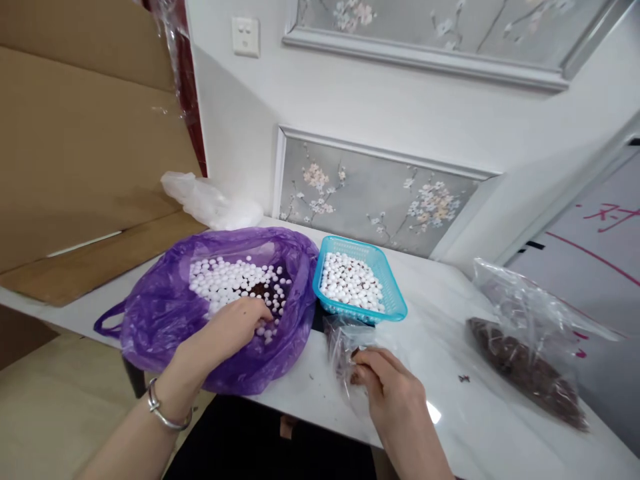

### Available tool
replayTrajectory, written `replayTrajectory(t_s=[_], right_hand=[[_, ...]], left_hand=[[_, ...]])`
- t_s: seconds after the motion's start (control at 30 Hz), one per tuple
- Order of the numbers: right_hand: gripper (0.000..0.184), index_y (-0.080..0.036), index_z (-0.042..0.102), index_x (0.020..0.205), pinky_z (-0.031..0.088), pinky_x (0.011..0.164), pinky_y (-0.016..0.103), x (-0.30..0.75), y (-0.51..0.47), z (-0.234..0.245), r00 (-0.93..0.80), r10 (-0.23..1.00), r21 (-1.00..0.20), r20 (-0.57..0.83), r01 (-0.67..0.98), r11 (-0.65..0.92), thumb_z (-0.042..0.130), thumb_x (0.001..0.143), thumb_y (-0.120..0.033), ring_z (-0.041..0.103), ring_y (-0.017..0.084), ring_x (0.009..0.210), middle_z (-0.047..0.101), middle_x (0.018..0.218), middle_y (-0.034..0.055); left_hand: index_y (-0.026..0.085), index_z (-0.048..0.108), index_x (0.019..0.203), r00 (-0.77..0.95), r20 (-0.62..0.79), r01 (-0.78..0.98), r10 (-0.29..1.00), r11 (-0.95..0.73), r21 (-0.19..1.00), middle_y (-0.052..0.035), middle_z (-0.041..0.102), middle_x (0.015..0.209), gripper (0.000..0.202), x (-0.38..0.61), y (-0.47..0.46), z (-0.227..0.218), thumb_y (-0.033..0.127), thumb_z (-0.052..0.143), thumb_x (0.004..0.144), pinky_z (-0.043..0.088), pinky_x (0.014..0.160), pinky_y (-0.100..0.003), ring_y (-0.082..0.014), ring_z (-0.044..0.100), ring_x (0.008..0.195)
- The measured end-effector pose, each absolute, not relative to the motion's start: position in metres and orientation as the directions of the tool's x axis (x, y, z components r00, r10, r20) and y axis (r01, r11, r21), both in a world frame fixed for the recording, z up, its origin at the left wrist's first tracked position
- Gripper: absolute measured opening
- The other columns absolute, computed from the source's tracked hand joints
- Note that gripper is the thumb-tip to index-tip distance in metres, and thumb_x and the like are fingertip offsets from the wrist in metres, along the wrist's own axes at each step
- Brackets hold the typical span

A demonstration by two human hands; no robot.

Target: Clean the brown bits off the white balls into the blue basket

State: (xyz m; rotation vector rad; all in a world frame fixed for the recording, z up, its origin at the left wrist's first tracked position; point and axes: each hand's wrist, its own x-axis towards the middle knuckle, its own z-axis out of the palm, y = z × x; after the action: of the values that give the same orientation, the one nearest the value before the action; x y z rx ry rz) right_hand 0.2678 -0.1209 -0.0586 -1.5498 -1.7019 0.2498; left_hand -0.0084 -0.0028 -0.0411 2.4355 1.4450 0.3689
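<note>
My left hand (240, 325) reaches into a purple plastic bag (165, 320), its fingers bent together among white round pieces (225, 283) and small dark brown bits (263, 291). Its fingertips are partly hidden, so what they pinch cannot be made out. With thumb and fingers closed, my right hand (393, 380) grips a small clear plastic bag (340, 353) at the table's front. Dark brown bits show at those fingertips. Behind the small bag, a blue plastic basket (397, 300) holds many white round pieces (350, 283) with some brown among them.
A large clear bag of brown pieces (525, 370) lies at the right. A few brown bits (464, 378) lie loose on the white table (425, 340). Cardboard (90, 133) stands at the left, near a crumpled white plastic bag (215, 203). A panelled wall (240, 113) bounds the back.
</note>
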Motion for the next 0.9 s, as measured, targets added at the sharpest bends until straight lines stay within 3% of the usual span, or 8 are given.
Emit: replayTrajectory(t_s=[0.13,0.33,0.43,0.5,0.57,0.73,0.9], right_hand=[[0.013,-0.022,0.064,0.081,0.051,0.062,0.026,0.275,-0.125,-0.051,0.103,0.908,-0.650,0.406,0.731,0.208,0.052,0.085,-0.017,0.062,0.016,0.061,0.067,0.075,0.0011],[0.020,-0.021,0.069,0.091,0.052,0.063,0.027,0.273,-0.126,-0.049,0.135,0.905,-0.695,0.404,0.689,0.207,0.052,0.085,-0.013,0.064,0.017,0.066,0.067,0.083,0.0029],[0.022,-0.020,0.072,0.089,0.054,0.072,0.028,0.273,-0.127,-0.049,0.140,0.905,-0.717,0.402,0.663,0.215,0.051,0.088,-0.015,0.067,0.018,0.076,0.070,0.091,0.0059],[0.023,-0.020,0.074,0.092,0.055,0.079,0.029,0.274,-0.128,-0.050,0.140,0.907,-0.725,0.397,0.654,0.216,0.052,0.089,-0.016,0.069,0.020,0.085,0.071,0.098,0.0077],[0.026,-0.019,0.075,0.098,0.055,0.082,0.030,0.274,-0.129,-0.050,0.123,0.912,-0.730,0.392,0.644,0.227,0.049,0.091,-0.016,0.068,0.020,0.092,0.070,0.105,0.0087],[0.029,-0.019,0.072,0.098,0.054,0.084,0.031,0.271,-0.135,-0.047,0.181,0.916,-0.813,0.358,0.543,0.211,0.044,0.090,-0.012,0.067,0.020,0.093,0.070,0.105,0.0083],[0.009,-0.022,0.062,0.096,0.054,0.073,0.027,0.267,-0.142,-0.037,0.235,0.923,-0.914,0.305,0.344,0.215,0.054,0.091,-0.021,0.066,0.017,0.078,0.069,0.088,0.0020]], left_hand=[[0.022,0.074,0.086,0.474,0.087,0.798,0.876,-0.469,0.378,-0.0066,0.075,0.090,0.026,-0.005,0.004,-0.037,0.011,0.054,0.074,0.045,0.082,-0.032,-0.0245,0.065,0.088],[0.020,0.074,0.097,0.410,0.232,0.762,0.882,-0.471,0.444,-0.0091,0.074,0.104,0.029,0.012,-0.016,-0.003,0.025,0.046,0.088,0.045,0.087,-0.034,-0.0266,0.066,0.094],[0.021,0.073,0.097,0.305,0.309,0.577,0.901,-0.433,0.693,-0.0080,0.072,0.108,0.024,0.035,-0.042,0.007,0.033,0.054,0.088,0.047,0.086,-0.031,-0.0249,0.065,0.097],[0.021,0.074,0.090,0.284,0.228,0.286,0.931,-0.309,0.907,-0.0067,0.074,0.100,0.017,0.054,-0.062,0.007,0.032,0.065,0.083,0.050,0.083,-0.029,-0.0234,0.066,0.092],[0.021,0.076,0.087,0.362,0.080,0.050,0.929,-0.106,0.993,-0.0054,0.075,0.091,0.014,0.072,-0.079,0.004,0.031,0.071,0.078,0.051,0.078,-0.027,-0.0213,0.066,0.086],[0.019,0.076,0.084,0.464,-0.142,-0.234,0.874,0.276,0.932,-0.0019,0.071,0.078,0.014,0.101,-0.095,-0.005,0.029,0.077,0.074,0.050,0.070,-0.022,-0.0134,0.063,0.072],[0.019,0.077,0.085,0.466,-0.180,-0.249,0.866,0.324,0.913,-0.0019,0.071,0.078,0.015,0.106,-0.094,-0.005,0.030,0.078,0.075,0.049,0.073,-0.019,-0.0117,0.061,0.074]])
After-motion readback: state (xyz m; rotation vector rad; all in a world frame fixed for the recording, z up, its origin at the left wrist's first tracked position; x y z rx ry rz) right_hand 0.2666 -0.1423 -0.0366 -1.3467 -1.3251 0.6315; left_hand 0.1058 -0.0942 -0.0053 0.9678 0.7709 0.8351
